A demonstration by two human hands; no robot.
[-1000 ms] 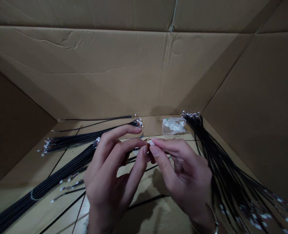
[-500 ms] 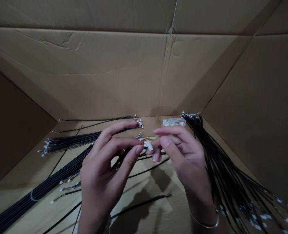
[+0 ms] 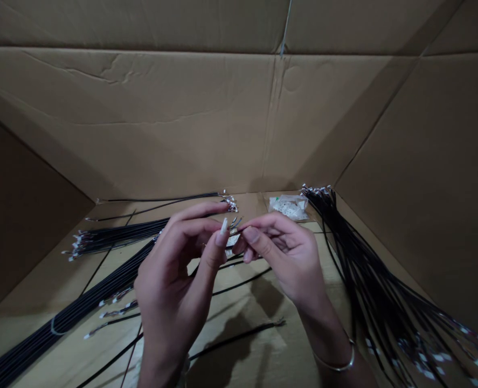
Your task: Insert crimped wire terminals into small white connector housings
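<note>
Bundle of black wires (image 3: 121,230) on cardboard floor (image 3: 299,339), far left. Left hand (image 3: 174,275) and right hand (image 3: 285,258), fingertips closed, pinch a small white plastic connector (image 3: 233,239) midair between them. Clear plastic bag (image 3: 289,207) beyond; second black wire bundle (image 3: 355,258) far right.

The cardboard floor of the box (image 3: 249,207) under me, a long bundle of black wires (image 3: 368,275) to my right, a shorter bundle (image 3: 117,233) and a thick bundle (image 3: 61,302) to my left, a loose black wire (image 3: 239,338), a small clear bag of white connectors (image 3: 289,207) at the back
</note>
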